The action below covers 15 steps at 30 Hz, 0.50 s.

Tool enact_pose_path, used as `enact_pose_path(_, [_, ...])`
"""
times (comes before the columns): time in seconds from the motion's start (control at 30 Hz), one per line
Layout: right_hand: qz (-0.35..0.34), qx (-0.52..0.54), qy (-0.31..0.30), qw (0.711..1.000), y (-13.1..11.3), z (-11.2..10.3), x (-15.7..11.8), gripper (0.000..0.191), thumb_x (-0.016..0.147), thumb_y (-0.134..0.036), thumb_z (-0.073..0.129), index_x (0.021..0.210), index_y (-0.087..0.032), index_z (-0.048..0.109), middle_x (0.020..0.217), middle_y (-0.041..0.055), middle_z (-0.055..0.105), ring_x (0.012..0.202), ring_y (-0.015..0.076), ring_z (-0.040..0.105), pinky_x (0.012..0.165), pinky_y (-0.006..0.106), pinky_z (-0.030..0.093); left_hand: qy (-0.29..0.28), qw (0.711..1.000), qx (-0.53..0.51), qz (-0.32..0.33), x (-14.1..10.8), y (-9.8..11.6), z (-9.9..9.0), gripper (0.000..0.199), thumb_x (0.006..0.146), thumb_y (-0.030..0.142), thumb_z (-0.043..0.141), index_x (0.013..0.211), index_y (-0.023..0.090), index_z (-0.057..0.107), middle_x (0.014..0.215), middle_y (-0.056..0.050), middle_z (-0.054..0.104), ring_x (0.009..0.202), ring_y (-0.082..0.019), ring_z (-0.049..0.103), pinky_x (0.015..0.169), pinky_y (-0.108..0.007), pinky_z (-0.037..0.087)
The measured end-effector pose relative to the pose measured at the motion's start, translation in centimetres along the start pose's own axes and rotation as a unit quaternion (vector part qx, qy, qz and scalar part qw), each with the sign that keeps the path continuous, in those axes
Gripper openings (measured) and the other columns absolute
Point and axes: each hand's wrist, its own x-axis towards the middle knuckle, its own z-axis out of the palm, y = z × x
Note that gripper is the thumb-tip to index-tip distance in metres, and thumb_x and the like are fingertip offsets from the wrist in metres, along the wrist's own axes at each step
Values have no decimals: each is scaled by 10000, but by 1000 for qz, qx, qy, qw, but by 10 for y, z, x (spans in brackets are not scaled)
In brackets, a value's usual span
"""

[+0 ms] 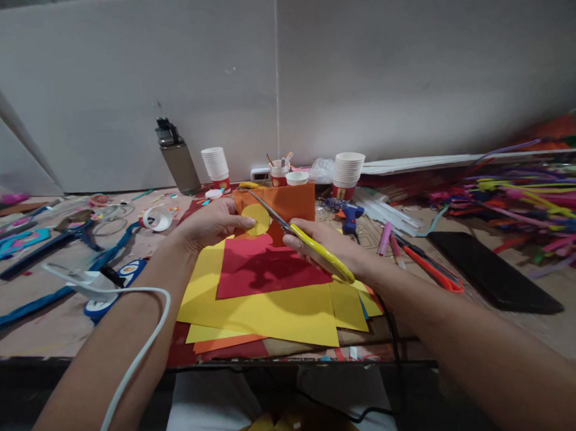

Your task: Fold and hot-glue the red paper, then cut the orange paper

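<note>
My left hand [213, 221] pinches a yellow paper circle [257, 216] together with an orange sheet [294, 201], the thumb lying on the circle. Held up nearly upright, the orange sheet stands behind the circle. Yellow-handled scissors [325, 255] are gripped in my right hand [318, 234], their blades pointing up and left across the orange sheet, close to the circle's right edge. Whether the blades are parted cannot be made out. Below both hands lies a red sheet [255, 269] on several yellow sheets [279, 313], with more orange paper poking out underneath.
Stacked paper cups [348, 169] and another stack [215, 164] stand at the back, near a bottle [180, 160]. A blue glue gun [351, 217], a red cutter [432, 268] and a black phone [494, 271] lie right. A blue tape roll [133, 272] and white charger [90, 283] sit left.
</note>
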Motion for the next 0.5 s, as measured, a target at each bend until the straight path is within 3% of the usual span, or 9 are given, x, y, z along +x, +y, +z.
enact_pose_path(0.27, [-14,-10,3,1000,4,-1,1,416,873,-618,490,831,-203,497,676,-26,514,541,100,437,502,236,325,11,1000,6,-18,4,-6,-1,258,547,212,849,618,119,619,477,18,510,405,-40,396,396,-176,247])
enact_pose_path(0.5, [-7,-56,20,998,5,-2,4,386,867,-584,523,840,-199,527,718,-14,550,623,129,479,567,253,343,-13,1000,-13,-2,9,-11,0,203,571,181,822,664,117,653,549,10,581,441,-39,431,431,-171,292])
